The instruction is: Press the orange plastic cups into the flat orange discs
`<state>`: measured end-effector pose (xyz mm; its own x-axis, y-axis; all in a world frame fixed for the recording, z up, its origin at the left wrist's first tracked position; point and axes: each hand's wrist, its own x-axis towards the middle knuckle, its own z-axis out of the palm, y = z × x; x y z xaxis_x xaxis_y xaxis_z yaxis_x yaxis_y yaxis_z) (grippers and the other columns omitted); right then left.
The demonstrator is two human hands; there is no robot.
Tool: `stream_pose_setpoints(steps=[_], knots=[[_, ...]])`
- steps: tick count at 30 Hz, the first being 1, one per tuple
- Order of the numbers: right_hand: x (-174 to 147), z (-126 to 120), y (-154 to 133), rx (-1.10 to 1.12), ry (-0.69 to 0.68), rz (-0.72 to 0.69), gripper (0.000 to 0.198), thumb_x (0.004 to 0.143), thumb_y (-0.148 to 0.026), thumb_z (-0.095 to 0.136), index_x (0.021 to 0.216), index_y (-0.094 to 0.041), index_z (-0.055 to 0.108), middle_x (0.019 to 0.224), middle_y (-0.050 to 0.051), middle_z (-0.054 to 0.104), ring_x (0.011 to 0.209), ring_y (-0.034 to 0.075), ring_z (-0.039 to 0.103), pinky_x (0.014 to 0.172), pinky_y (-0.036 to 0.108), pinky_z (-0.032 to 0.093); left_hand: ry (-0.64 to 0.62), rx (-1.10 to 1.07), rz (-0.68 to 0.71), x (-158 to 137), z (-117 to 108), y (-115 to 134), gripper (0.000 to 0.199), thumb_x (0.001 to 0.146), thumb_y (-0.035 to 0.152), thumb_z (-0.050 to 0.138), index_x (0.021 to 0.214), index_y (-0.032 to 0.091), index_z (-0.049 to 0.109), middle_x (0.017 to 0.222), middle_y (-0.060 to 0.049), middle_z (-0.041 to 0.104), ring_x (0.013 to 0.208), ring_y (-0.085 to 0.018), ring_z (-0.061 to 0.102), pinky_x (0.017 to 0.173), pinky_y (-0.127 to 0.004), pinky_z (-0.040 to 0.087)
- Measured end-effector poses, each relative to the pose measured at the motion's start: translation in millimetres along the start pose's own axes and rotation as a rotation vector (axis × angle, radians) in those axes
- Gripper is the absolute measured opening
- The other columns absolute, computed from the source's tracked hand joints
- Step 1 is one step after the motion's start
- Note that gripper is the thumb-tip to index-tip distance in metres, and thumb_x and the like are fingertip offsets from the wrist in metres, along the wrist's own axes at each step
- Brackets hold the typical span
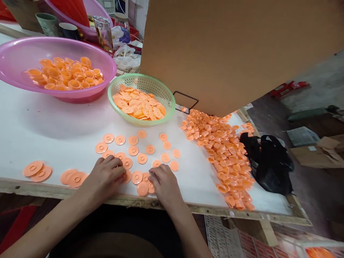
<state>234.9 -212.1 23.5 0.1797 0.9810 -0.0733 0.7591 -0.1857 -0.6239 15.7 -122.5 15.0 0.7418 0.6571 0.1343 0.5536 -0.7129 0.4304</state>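
Note:
Small round orange plastic toy saucers [142, 158] with a ring in the middle lie spread over the white tabletop. My left hand [106, 177] is low over the near ones, fingers bent together, with a saucer [127, 176] at its fingertips; its thumb is hidden. My right hand [165, 184] faces it from the right, fingers apart and touching saucers at the table's front. Between the hands a few saucers [142, 189] overlap. Left of my left hand lie two small overlapping groups, one of saucers [76, 178], the other of larger-looking saucers [41, 173].
A green colander [168, 116] holds many saucers. Behind it, a pink basin [16, 57] holds orange toy cups [73, 84]. A long heap of orange cups [225, 154] runs along the right side, beside a black bag [268, 165]. A large cardboard box [228, 53] stands behind.

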Motion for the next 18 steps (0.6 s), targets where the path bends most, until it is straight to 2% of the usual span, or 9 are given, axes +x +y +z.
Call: stream_pose_setpoints(steps=[2, 5, 10, 12, 15, 18], knots=[[0.2, 0.1, 2.7, -0.005, 0.038, 0.001, 0.017, 0.084, -0.010, 0.058, 0.091, -0.021, 0.069, 0.092, 0.006, 0.063, 0.091, 0.022, 0.058, 0.081, 0.035, 0.047, 0.019, -0.004, 0.070, 7.9, 2.8, 8.0, 0.013, 0.088, 0.016, 0.055, 0.084, 0.022, 0.065, 0.090, -0.003, 0.062, 0.086, -0.019, 0.049, 0.073, -0.034, 0.030], [-6.0, -2.5, 10.5, 0.048, 0.079, 0.017, 0.017, 0.084, -0.011, 0.057, 0.092, -0.021, 0.069, 0.092, 0.006, 0.063, 0.092, 0.021, 0.059, 0.081, 0.034, 0.048, -0.047, -0.047, 0.199, 13.7, 5.8, 16.4, 0.014, 0.090, 0.016, 0.054, 0.091, 0.024, 0.065, 0.092, -0.003, 0.062, 0.088, -0.019, 0.050, 0.074, -0.034, 0.029], [-24.6, -6.9, 19.1, 0.114, 0.078, 0.047, 0.019, 0.079, -0.010, 0.062, 0.093, -0.022, 0.068, 0.091, 0.005, 0.062, 0.088, 0.020, 0.059, 0.079, 0.032, 0.049, -0.030, -0.047, 0.138, 15.1, 7.9, 21.2, 0.020, 0.084, 0.012, 0.060, 0.099, 0.024, 0.065, 0.103, -0.004, 0.062, 0.097, -0.022, 0.049, 0.077, -0.036, 0.029], [-29.7, -7.8, 16.7, 0.137, 0.109, 0.058, 0.015, 0.080, -0.011, 0.060, 0.089, -0.021, 0.067, 0.088, 0.004, 0.062, 0.084, 0.019, 0.059, 0.077, 0.032, 0.049, -0.060, -0.055, 0.167, 17.8, 9.2, 25.5, 0.025, 0.080, 0.010, 0.061, 0.101, 0.024, 0.065, 0.106, -0.005, 0.061, 0.099, -0.023, 0.049, 0.078, -0.037, 0.030], [-34.2, -8.2, 10.3, 0.140, 0.099, 0.053, 0.014, 0.081, -0.010, 0.059, 0.082, -0.022, 0.067, 0.085, 0.003, 0.060, 0.082, 0.018, 0.059, 0.075, 0.030, 0.048, -0.144, -0.060, 0.234, 23.4, 13.1, 33.1, 0.026, 0.075, 0.004, 0.059, 0.092, 0.023, 0.066, 0.104, -0.006, 0.061, 0.096, -0.023, 0.048, 0.077, -0.037, 0.031], [-37.0, -8.7, 10.3, 0.084, 0.052, 0.057, 0.019, 0.079, -0.007, 0.059, 0.081, -0.023, 0.068, 0.085, 0.002, 0.058, 0.085, 0.018, 0.058, 0.075, 0.030, 0.047, -0.160, -0.130, 0.236, 26.8, 17.0, 36.3, 0.017, 0.073, 0.004, 0.061, 0.078, 0.020, 0.064, 0.099, -0.005, 0.061, 0.093, -0.022, 0.049, 0.074, -0.036, 0.030]])
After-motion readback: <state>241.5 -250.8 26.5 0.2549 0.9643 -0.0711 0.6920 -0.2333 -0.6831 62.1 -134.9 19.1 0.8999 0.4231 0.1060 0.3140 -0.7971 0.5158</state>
